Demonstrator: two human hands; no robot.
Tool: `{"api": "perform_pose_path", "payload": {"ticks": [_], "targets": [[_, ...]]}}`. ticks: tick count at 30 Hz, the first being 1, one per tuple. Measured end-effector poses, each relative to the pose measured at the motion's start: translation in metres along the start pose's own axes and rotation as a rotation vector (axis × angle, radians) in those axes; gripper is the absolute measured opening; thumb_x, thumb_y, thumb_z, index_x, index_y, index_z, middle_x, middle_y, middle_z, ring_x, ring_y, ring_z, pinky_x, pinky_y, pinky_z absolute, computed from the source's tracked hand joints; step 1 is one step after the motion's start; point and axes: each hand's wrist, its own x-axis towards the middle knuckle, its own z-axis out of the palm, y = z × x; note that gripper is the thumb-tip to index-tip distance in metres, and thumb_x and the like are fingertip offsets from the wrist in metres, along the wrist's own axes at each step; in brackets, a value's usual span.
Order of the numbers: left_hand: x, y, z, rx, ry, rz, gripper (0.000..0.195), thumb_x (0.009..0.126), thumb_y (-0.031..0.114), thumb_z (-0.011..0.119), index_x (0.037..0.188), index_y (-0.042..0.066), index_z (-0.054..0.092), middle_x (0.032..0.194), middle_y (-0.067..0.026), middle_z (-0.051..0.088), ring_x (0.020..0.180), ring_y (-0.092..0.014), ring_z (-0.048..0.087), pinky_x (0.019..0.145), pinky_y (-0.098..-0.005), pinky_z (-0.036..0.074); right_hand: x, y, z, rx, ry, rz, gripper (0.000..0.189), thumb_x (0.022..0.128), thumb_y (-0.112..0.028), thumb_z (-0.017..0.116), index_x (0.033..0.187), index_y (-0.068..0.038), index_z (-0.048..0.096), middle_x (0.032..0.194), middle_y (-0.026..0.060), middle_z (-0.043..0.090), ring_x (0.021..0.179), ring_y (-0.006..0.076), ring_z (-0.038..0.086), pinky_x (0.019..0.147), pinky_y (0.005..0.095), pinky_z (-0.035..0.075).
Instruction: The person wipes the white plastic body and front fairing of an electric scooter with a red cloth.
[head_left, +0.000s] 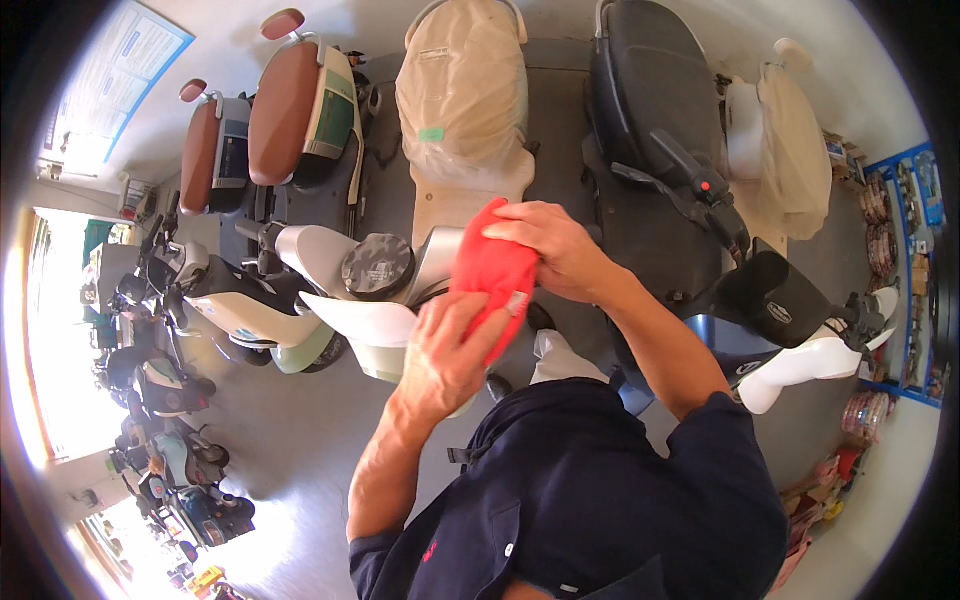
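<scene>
A folded red cloth (491, 259) with a small pale tag is held between my two hands. My left hand (448, 346) grips its lower end, fingers bent over the edge. At the upper right end, my right hand (559, 244) has its fingers curled on the fabric. Beneath and behind the cloth is an electric scooter's silver front cowl (441, 251), partly hidden by it. A round camouflage-pattern cover (379, 266) sits at the middle of that scooter's front. Its white front panel (364, 319) lies left of my left hand. I cannot tell whether the cloth touches the scooter.
The same scooter's seat (465, 90) is wrapped in plastic. A black scooter (660, 82) stands close on the right, scooters with brown seats (285, 112) on the left. Blue shelving (907, 262) lines the right wall. More scooters (172, 382) stand near the bright doorway.
</scene>
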Motion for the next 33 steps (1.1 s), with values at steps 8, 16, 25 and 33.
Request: {"api": "perform_pose_path", "payload": {"ticks": [8,16,25,33], "targets": [[-0.014,-0.004,0.015,0.052,-0.023,-0.018,0.05,0.077,0.002,0.073,0.126,0.01,0.074,0.119,-0.0132,0.062,0.107,-0.034,0.062,0.09,-0.0447,0.053,0.003,-0.001,0.008,-0.152,-0.084,-0.102,0.039,0.086,-0.013,0.07,0.125,-0.012,0.072,0.135,0.012,0.067,0.13,0.0325,0.061,0.113,0.049,0.042],[-0.069,0.015,0.057,-0.038,-0.136,-0.069,0.042,0.076,0.007,0.076,0.118,0.011,0.074,0.111,-0.0102,0.062,0.104,-0.033,0.062,0.085,-0.0447,0.055,-0.06,-0.039,0.023,-0.367,-0.158,-0.194,0.032,0.092,-0.023,0.063,0.12,-0.013,0.076,0.14,0.0105,0.066,0.142,0.0272,0.053,0.122,0.0579,0.03],[-0.062,0.014,0.063,-0.098,-0.002,-0.116,0.047,0.074,0.003,0.078,0.121,0.009,0.074,0.113,-0.0148,0.06,0.098,-0.038,0.061,0.085,-0.0469,0.055,-0.041,-0.045,0.029,-0.544,-0.103,-0.228,0.036,0.091,-0.024,0.063,0.123,-0.012,0.074,0.132,0.0079,0.067,0.138,0.0271,0.055,0.122,0.0568,0.027],[-0.087,0.014,0.076,-0.152,-0.037,-0.065,0.039,0.076,0.007,0.077,0.115,0.011,0.075,0.109,-0.0109,0.06,0.1,-0.034,0.062,0.085,-0.0458,0.055,-0.085,-0.063,0.034,-0.517,-0.117,-0.103,0.039,0.091,-0.023,0.062,0.126,-0.01,0.074,0.137,0.0095,0.066,0.132,0.0277,0.056,0.11,0.0488,0.036]]}}
